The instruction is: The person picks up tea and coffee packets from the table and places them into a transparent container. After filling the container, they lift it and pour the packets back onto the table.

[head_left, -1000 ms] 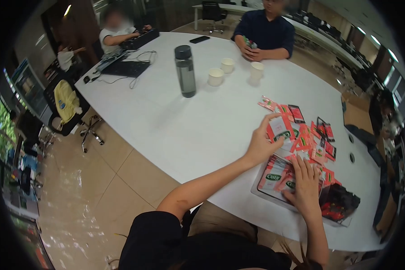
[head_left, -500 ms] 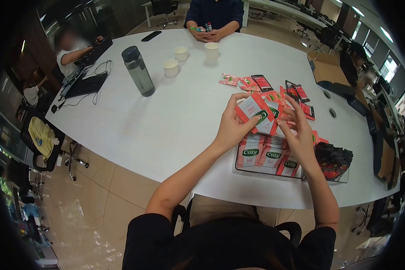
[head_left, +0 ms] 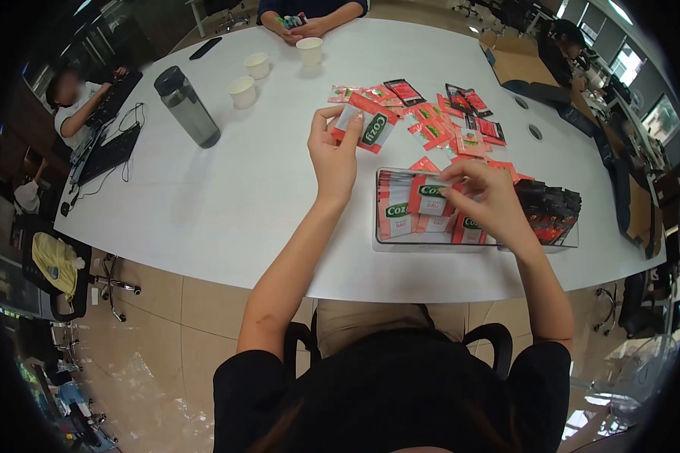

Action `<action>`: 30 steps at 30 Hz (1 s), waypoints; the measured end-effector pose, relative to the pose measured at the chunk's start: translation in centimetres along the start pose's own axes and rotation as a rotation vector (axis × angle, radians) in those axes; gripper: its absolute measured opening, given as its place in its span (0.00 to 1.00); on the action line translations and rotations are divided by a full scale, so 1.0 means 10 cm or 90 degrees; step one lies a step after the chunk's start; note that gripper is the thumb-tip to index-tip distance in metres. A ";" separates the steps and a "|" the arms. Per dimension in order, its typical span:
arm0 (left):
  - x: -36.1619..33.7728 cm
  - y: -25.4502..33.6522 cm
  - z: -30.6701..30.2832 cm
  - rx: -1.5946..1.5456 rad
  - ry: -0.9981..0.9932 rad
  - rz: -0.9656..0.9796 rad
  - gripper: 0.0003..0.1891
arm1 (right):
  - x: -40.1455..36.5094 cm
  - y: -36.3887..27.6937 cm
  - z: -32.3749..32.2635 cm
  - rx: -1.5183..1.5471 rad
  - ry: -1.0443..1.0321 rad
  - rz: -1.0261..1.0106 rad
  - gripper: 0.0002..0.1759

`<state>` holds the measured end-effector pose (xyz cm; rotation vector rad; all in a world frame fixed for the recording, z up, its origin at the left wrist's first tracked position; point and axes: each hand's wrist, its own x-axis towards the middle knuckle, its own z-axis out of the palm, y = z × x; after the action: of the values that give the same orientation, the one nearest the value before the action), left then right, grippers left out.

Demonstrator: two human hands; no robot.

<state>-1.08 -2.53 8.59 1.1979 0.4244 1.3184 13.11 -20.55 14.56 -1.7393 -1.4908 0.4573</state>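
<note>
My left hand pinches a red and white Cozy packet above the table, left of the loose sachets. My right hand holds another red and white packet by its upper right side, over the clear box. Rows of similar Cozy packets stand in that box. Black sachets fill its right section, beside my right wrist. Behind the box lie scattered red sachets and several black and red ones.
A grey bottle, paper cups and a phone stand or lie on the white table. Across it, a person's hands hold small items. A laptop is at left, an open cardboard box at right.
My hands have moved apart. The left one carried a packet leftward; the right one lowered another packet to the clear box. The camera view has also shifted.
</note>
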 end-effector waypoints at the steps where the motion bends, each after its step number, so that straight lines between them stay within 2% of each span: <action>1: -0.01 0.00 0.01 0.005 0.002 -0.004 0.14 | -0.01 0.00 0.06 -0.018 -0.014 -0.022 0.07; 4: -0.02 -0.01 -0.01 0.001 -0.007 -0.021 0.23 | -0.01 0.02 0.16 -0.081 -0.040 -0.051 0.07; 5: -0.03 0.02 0.00 -0.006 -0.005 -0.025 0.24 | 0.01 0.10 0.18 -0.044 -0.030 -0.054 0.07; 9: -0.03 0.10 0.03 -0.006 0.006 -0.125 0.29 | 0.01 -0.07 -0.06 0.008 0.049 0.054 0.08; 12: -0.03 0.06 0.01 -0.102 -0.013 -0.205 0.30 | -0.07 0.02 -0.22 0.073 0.115 0.052 0.15; 15: -0.05 0.12 0.04 -0.173 -0.068 -0.258 0.30 | -0.17 0.15 -0.30 0.081 0.133 0.026 0.16; 18: -0.04 0.07 0.01 -0.187 -0.084 -0.296 0.30 | -0.26 0.20 -0.39 -0.018 0.074 0.066 0.15; 21: -0.06 0.11 0.04 -0.082 -0.101 -0.262 0.31 | -0.27 0.18 -0.32 -0.108 -0.018 0.023 0.12; 23: -0.06 0.11 0.06 -0.036 -0.115 -0.184 0.31 | -0.26 0.18 -0.18 -0.119 -0.057 0.019 0.10; 24: -0.05 0.11 0.06 -0.012 -0.123 -0.143 0.30 | -0.26 0.18 -0.11 -0.209 -0.040 -0.028 0.09; 26: -0.06 0.11 0.06 -0.013 -0.151 -0.137 0.33 | -0.27 0.22 0.02 -0.389 -0.004 -0.124 0.09; 27: -0.07 0.11 0.07 -0.014 -0.166 -0.135 0.34 | -0.24 0.28 0.06 -0.444 -0.014 -0.155 0.16; 30: -0.10 0.11 0.10 -0.067 -0.224 -0.105 0.37 | -0.25 0.26 0.15 -0.525 0.031 -0.172 0.26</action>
<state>-1.14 -4.06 9.58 1.2482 0.1920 0.9539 13.19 -22.42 11.14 -2.0613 -2.0018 -0.4064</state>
